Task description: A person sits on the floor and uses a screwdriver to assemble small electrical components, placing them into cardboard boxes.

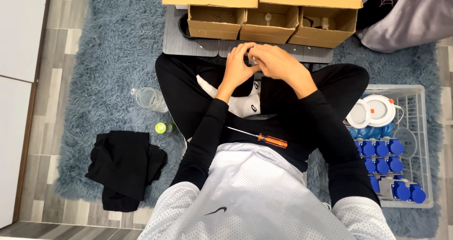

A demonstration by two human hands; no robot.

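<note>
I sit cross-legged on a blue shaggy rug. My left hand and my right hand are pressed together over my legs, fingers closed around a small white part that is mostly hidden between them. An orange-handled screwdriver lies loose on my lap, below both hands. Just beyond my hands stand three open cardboard boxes on a grey board.
A white wire basket at the right holds several blue-and-white parts and round white discs. A clear plastic bottle with a green cap lies on the rug at the left. Black cloth is bunched at the lower left.
</note>
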